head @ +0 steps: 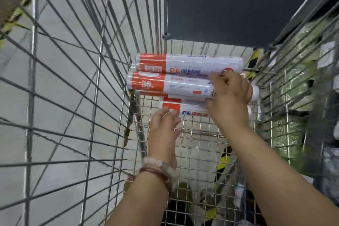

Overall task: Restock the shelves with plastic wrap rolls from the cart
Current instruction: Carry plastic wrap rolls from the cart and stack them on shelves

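Observation:
Several white-and-red plastic wrap rolls lie stacked at the far end of the wire cart (117, 71). The top roll (187, 63) rests against the cart's far wall, a second roll (170, 84) lies in front of it, and a third roll (183, 107) sits lowest. My right hand (229, 91) reaches over the right ends of the second and third rolls, fingers curled round them. My left hand (163, 124) hovers with fingers spread just short of the third roll's left end, holding nothing.
The cart's mesh floor (198, 134) shows crumpled clear plastic (203, 159) near me. A dark panel (238, 5) stands beyond the cart. Wrapped green goods (300, 82) sit behind the right wire wall. Grey tiled floor lies to the left.

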